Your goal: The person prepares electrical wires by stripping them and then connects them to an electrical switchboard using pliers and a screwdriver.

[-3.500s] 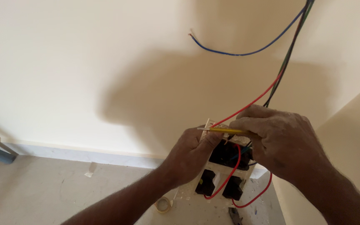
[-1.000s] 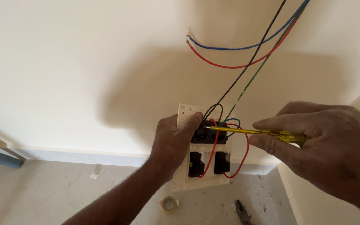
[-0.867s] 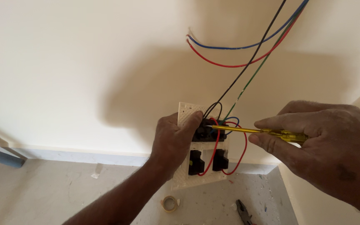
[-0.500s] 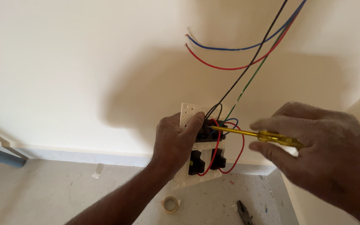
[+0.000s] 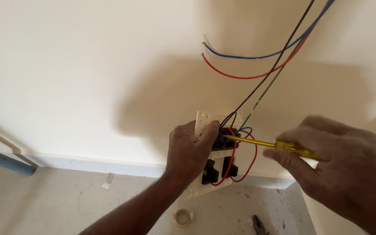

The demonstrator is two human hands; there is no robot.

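Right hand [image 5: 349, 169] is closed around the clear yellow handle of a slim yellow-shafted screwdriver [image 5: 266, 144], thumb and forefinger pinching it near the front while the other fingers curl beneath. The tool's long axis runs nearly level, rising slightly toward the left, and its tip meets the upper black switch module [image 5: 224, 138] on the back of a white perforated plastic switch plate [image 5: 209, 123]. So the plate lies to the left of the right hand, one screwdriver's length off, and the left hand [image 5: 190, 150] is much the nearer of the two: it grips the plate's left edge, thumb pressed over the top corner, fingers wrapped behind, holding the plate tilted off the cream wall [image 5: 75, 65].

Two more black modules [image 5: 218, 169] sit lower on the plate, linked by a looping red jumper wire [image 5: 253, 153]. A black wire [image 5: 279, 58] and a green wire [image 5: 270, 82] climb from the top module toward the upper right. A loose blue wire [image 5: 249, 57] and a loose red wire [image 5: 240, 77] hang free above, ends bare. On the speckled grey floor [image 5: 66, 200] below lie a small roll of tape [image 5: 182, 216] and dark-handled pliers [image 5: 260, 225].
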